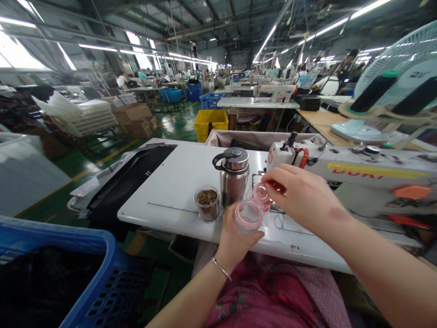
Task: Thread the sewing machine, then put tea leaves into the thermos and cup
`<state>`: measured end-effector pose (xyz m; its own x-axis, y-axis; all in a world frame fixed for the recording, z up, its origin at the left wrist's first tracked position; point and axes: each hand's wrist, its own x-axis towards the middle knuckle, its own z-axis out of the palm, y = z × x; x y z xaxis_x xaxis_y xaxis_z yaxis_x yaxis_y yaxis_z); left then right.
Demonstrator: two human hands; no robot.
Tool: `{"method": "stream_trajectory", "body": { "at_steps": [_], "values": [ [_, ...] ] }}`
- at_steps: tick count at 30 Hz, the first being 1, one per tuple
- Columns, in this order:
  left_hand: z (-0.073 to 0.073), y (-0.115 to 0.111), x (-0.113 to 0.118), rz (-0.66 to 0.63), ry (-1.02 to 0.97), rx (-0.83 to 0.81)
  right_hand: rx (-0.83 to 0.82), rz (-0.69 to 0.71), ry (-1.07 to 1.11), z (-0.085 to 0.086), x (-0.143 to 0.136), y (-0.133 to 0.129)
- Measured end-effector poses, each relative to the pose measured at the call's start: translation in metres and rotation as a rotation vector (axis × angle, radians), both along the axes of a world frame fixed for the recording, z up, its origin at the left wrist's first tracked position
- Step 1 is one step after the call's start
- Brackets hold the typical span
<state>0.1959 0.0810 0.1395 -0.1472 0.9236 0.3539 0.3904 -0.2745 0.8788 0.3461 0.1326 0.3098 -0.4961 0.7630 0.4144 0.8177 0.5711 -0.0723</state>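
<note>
My left hand is wrapped round a clear cup with a pink rim, held upright over the table's front edge. Just above and to the right of it, my right hand pinches a pink lid that appears to have slots. The lid is close to the cup's rim; whether they are joined I cannot tell. Left of the cup stands a steel thermos flask with a black handle loop on its cap. Beside the flask, a clear jar holds brown dried bits.
A sewing machine occupies the right of the white table. Black fabric lies at the left end. A blue basket stands at lower left, a yellow bin behind the table. A fan and thread cones are at right.
</note>
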Motion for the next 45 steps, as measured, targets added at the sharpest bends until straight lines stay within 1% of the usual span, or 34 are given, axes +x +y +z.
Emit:
{"method": "stream_trajectory", "body": {
  "at_steps": [1, 3, 5, 7, 9, 11, 13, 15, 17, 19, 20, 21, 22, 24, 26, 29, 31, 33, 36, 39, 43, 45],
  "values": [
    [-0.001, 0.000, 0.000, 0.016, 0.011, -0.006, 0.041, -0.061, 0.063, -0.004, 0.009, 0.001],
    [-0.005, 0.000, 0.001, 0.053, 0.026, -0.003, 0.095, -0.200, 0.138, -0.018, 0.027, 0.001],
    [-0.011, 0.000, 0.003, 0.092, 0.026, 0.016, 0.094, -0.315, 0.133, -0.039, 0.043, 0.001],
    [-0.017, -0.002, 0.005, 0.124, 0.030, 0.038, 0.051, -0.366, 0.087, -0.063, 0.054, 0.001],
    [-0.021, -0.005, 0.007, 0.137, 0.058, 0.055, -0.021, -0.363, 0.055, -0.083, 0.059, 0.004],
    [-0.024, -0.012, 0.008, 0.145, 0.088, 0.064, -0.113, -0.316, 0.029, -0.098, 0.057, 0.011],
    [-0.024, -0.021, 0.006, 0.154, 0.103, 0.081, -0.201, -0.278, 0.013, -0.108, 0.051, 0.022],
    [-0.024, -0.030, -0.003, 0.179, 0.108, 0.145, -0.272, -0.256, 0.008, -0.115, 0.044, 0.034],
    [-0.023, -0.036, -0.019, 0.252, 0.100, 0.262, -0.320, -0.240, 0.005, -0.121, 0.039, 0.043],
    [-0.019, -0.036, -0.038, 0.387, 0.073, 0.370, -0.318, -0.236, 0.003, -0.126, 0.037, 0.046],
    [-0.016, -0.033, -0.048, 0.451, 0.058, 0.386, -0.296, -0.246, 0.012, -0.128, 0.038, 0.044],
    [-0.013, -0.029, -0.058, 0.489, 0.045, 0.366, -0.259, -0.255, 0.036, -0.128, 0.039, 0.041],
    [-0.010, -0.023, -0.067, 0.498, 0.030, 0.319, -0.214, -0.258, 0.075, -0.127, 0.040, 0.035],
    [-0.005, -0.009, -0.080, 0.449, -0.009, 0.183, -0.123, -0.252, 0.184, -0.121, 0.040, 0.019],
    [-0.002, 0.006, -0.087, 0.386, -0.057, 0.056, -0.057, -0.227, 0.284, -0.112, 0.039, -0.001],
    [0.001, 0.021, -0.089, 0.342, -0.085, -0.070, -0.051, -0.204, 0.358, -0.096, 0.036, -0.029],
    [0.004, 0.024, -0.089, 0.345, -0.069, -0.109, -0.078, -0.171, 0.365, -0.087, 0.034, -0.042],
    [0.007, 0.021, -0.089, 0.375, -0.054, -0.107, -0.082, -0.086, 0.344, -0.077, 0.031, -0.050],
    [0.016, 0.008, -0.090, 0.389, -0.031, -0.044, -0.069, 0.028, 0.325, -0.064, 0.023, -0.054],
    [0.029, -0.011, -0.092, 0.396, 0.047, 0.050, -0.106, 0.103, 0.337, -0.053, 0.009, -0.055],
    [0.051, -0.034, -0.093, 0.391, 0.143, 0.125, -0.142, 0.270, 0.345, -0.037, -0.014, -0.057],
    [0.059, -0.043, -0.092, 0.371, 0.170, 0.152, -0.168, 0.342, 0.352, -0.026, -0.027, -0.057]
  ]
}}
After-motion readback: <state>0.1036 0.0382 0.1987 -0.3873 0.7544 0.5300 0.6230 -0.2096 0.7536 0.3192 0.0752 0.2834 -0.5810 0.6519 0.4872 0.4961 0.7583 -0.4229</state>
